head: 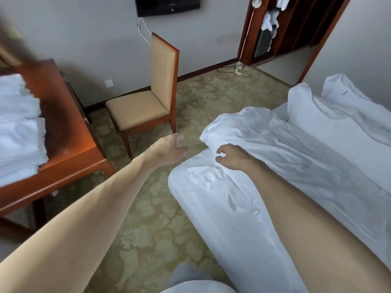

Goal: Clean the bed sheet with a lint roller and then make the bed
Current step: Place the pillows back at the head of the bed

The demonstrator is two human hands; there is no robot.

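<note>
Left hand (169,149) is held out over the carpet (148,218), its fingers loosely curled and empty. Right hand (232,157) is laid on the bunched duvet (275,140) with fingers bent; whether cloth is pinched cannot be told. The bed sheet (211,208) is spread at near right, and no lint roller is seen. If the duvet is tugged one-handed, it could be dragged onto the carpet.
</note>
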